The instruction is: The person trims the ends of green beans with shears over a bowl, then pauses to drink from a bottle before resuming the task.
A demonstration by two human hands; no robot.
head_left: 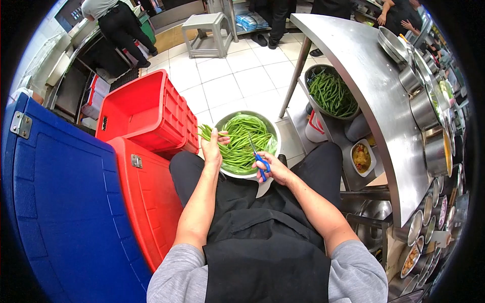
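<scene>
My left hand (214, 146) is closed on a few long green beans (206, 132), whose ends stick out to the left. In my right hand (273, 167) are blue-handled scissors (260, 162), with the blades pointing up and away over the beans. Between my knees sits a round white basin (277, 132), lined with a greenish plastic bag and heaped with green beans (245, 139). Both hands are at the near part of the basin, apart from each other.
Red crates (174, 113) and blue and red lidded boxes (76, 202) stand left. A steel table (369, 86) curves along the right, with pots on top and a basket of beans (331, 93) below. A grey stool (207, 33) and several people are farther off.
</scene>
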